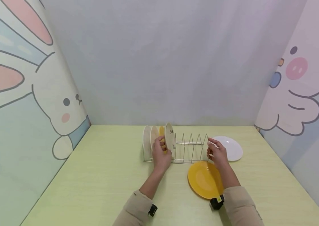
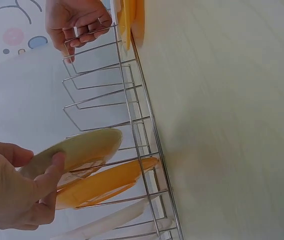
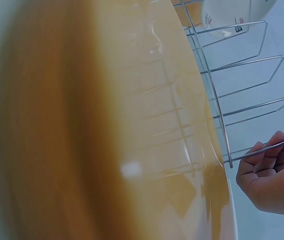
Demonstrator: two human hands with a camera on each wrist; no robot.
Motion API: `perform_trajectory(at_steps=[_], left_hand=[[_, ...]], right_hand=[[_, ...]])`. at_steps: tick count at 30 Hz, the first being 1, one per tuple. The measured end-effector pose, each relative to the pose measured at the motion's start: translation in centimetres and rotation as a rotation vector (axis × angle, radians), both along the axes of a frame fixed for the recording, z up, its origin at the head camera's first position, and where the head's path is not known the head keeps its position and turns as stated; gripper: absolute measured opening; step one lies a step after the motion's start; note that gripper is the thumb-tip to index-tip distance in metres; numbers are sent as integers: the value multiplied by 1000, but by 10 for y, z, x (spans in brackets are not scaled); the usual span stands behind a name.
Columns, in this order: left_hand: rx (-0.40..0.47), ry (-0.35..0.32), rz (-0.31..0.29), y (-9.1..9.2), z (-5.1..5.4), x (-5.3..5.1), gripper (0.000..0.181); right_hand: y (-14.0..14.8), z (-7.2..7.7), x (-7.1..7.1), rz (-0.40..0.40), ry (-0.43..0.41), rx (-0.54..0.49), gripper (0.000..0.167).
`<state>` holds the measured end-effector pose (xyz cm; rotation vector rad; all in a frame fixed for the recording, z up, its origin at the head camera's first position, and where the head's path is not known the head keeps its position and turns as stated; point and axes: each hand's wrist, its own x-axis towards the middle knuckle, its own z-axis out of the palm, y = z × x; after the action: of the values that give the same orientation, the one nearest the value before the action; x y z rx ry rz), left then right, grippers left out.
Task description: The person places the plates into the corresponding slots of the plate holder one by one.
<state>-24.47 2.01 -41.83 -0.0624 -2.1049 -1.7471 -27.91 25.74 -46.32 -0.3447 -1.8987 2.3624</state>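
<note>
A wire dish rack (image 1: 187, 162) stands on the table, plates upright in its left part. My left hand (image 1: 161, 156) pinches a white plate with dark printed marks (image 1: 169, 139) between thumb and fingers, and the plate stands on edge in the rack. Left of it are a yellow plate (image 2: 107, 185) and two whitish plates (image 1: 146, 141). My right hand (image 1: 216, 153) grips the wire at the rack's right end, as the right wrist view shows with its fingers (image 3: 277, 150) curled round it.
A yellow plate (image 1: 204, 179) lies flat before the rack's right end, partly under my right forearm. A white plate (image 1: 231, 149) lies flat behind my right hand. A grey backdrop (image 1: 159, 78) rises behind the table, with cartoon-printed panels at both sides.
</note>
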Motion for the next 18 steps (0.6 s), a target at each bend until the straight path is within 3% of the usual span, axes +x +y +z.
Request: perform_trajectory(at_steps=[6, 12, 18], left_hand=[[4, -7, -5, 3, -5, -3, 56], [-87, 30, 1, 3, -10, -6, 49], [-185, 23, 5, 0, -9, -8, 49]], right_hand=[[-1, 1, -1, -3, 5, -17, 26], [-1, 0, -3, -10, -1, -18, 25], [0, -2, -4, -16, -4, -15, 29]])
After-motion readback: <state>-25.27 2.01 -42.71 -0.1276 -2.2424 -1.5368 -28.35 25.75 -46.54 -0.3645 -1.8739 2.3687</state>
